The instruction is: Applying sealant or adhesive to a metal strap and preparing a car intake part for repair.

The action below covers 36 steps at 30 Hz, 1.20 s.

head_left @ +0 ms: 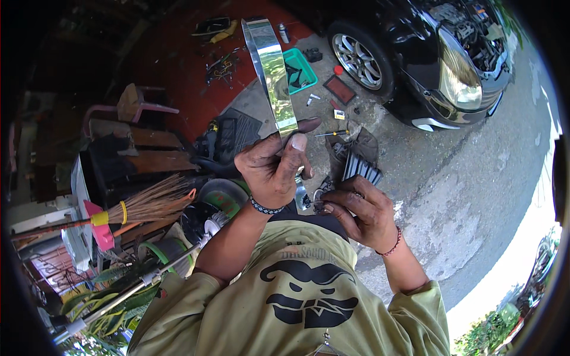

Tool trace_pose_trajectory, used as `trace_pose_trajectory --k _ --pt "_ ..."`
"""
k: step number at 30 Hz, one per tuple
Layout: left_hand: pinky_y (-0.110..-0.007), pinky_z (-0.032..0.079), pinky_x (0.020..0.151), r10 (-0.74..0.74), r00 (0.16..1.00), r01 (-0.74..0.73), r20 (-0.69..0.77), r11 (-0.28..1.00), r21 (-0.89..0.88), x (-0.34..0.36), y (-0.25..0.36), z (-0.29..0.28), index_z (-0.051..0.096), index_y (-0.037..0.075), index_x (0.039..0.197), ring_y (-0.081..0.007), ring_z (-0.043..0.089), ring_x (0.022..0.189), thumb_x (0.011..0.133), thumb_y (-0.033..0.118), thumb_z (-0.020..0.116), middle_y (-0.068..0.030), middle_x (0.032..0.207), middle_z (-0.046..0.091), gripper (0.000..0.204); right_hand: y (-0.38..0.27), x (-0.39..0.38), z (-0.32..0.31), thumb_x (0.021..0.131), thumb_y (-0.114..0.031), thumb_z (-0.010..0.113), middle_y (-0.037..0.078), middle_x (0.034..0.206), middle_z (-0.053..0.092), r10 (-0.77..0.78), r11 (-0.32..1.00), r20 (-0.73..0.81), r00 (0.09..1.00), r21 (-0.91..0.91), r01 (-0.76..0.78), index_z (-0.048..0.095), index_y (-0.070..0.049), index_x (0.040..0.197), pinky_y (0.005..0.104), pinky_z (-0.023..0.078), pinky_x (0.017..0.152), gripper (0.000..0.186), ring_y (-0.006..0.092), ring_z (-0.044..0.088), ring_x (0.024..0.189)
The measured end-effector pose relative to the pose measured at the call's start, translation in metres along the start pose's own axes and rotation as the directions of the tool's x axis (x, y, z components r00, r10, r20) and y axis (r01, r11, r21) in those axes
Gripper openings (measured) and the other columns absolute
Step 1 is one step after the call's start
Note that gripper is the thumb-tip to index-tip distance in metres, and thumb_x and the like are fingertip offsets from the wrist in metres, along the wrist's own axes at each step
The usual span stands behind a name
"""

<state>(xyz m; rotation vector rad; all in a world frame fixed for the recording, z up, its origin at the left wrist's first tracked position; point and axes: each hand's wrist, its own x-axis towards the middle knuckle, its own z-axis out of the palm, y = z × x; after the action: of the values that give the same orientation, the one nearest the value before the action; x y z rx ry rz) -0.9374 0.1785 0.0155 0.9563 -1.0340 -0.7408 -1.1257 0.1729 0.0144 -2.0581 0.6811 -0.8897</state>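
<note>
My left hand is closed round a long, shiny metal band that bends back on itself at the top. The band rises above my fingers, and a short bright end shows below the hand, beside the wrist. Close to that lower end, my right hand pinches a small dark piece between thumb and fingertips. The piece is too small to name. Grime darkens the fingers of both hands.
A black car with its hood up stands at the far right. On the ground ahead lie a green tray, an air filter, a screwdriver and scattered tools. At left are a broom and a bench.
</note>
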Motion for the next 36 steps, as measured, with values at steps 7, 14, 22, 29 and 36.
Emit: trace_pose_trajectory --k 7,14,22,29,36 --pt "-0.022 0.047 0.047 -0.034 0.970 0.038 0.240 0.999 -0.012 0.080 -0.048 0.007 0.069 -0.010 0.102 -0.0062 0.058 0.051 0.093 0.009 0.061 -0.0095 0.080 0.072 0.023 0.031 0.044 -0.005 0.077 -0.002 0.075 0.007 0.084 0.065 0.150 0.985 -0.195 0.969 -0.055 -0.163 0.071 -0.006 0.093 0.0316 0.051 0.062 0.017 0.0206 0.065 0.074" --pt "-0.025 0.048 0.047 -0.058 0.859 0.053 0.509 0.998 0.023 0.204 -0.125 0.002 0.068 -0.010 0.102 -0.0107 0.059 0.048 0.094 0.012 0.058 -0.0125 0.081 0.072 0.026 0.093 0.134 0.015 0.079 -0.003 0.073 0.008 0.083 0.064 0.356 0.926 -0.375 0.856 0.023 -0.376 0.070 -0.004 0.090 0.0314 0.050 0.065 0.011 0.0220 0.064 0.074" --pt "-0.021 0.050 0.049 0.036 0.594 0.013 0.804 0.998 -0.054 0.314 -0.158 0.018 0.070 -0.006 0.104 -0.0067 0.060 0.054 0.092 0.005 0.061 -0.0098 0.086 0.073 0.019 0.111 0.209 0.031 0.082 -0.004 0.069 0.009 0.085 0.059 0.508 0.826 -0.488 0.710 0.042 -0.562 0.067 -0.004 0.094 0.0358 0.050 0.064 0.012 0.0258 0.061 0.075" --pt "-0.023 0.050 0.049 -0.003 0.410 0.128 0.912 0.990 -0.054 0.302 -0.160 0.038 0.071 -0.004 0.105 -0.0078 0.061 0.052 0.091 0.007 0.062 -0.0077 0.082 0.073 0.019 0.098 0.192 0.044 0.080 -0.007 0.072 0.009 0.085 0.060 0.464 0.784 -0.679 0.568 0.016 -0.621 0.067 -0.006 0.094 0.0361 0.051 0.065 0.015 0.0262 0.062 0.075" --pt "-0.022 0.047 0.047 0.000 0.232 0.253 0.973 0.966 -0.060 0.239 -0.160 0.063 0.070 -0.003 0.110 -0.0057 0.058 0.050 0.093 0.006 0.060 -0.0044 0.081 0.073 0.021 0.075 0.134 0.068 0.077 -0.005 0.074 0.008 0.089 0.060 0.402 0.770 -0.826 0.397 0.070 -0.634 0.067 -0.006 0.096 0.0340 0.052 0.069 0.020 0.0248 0.063 0.081"
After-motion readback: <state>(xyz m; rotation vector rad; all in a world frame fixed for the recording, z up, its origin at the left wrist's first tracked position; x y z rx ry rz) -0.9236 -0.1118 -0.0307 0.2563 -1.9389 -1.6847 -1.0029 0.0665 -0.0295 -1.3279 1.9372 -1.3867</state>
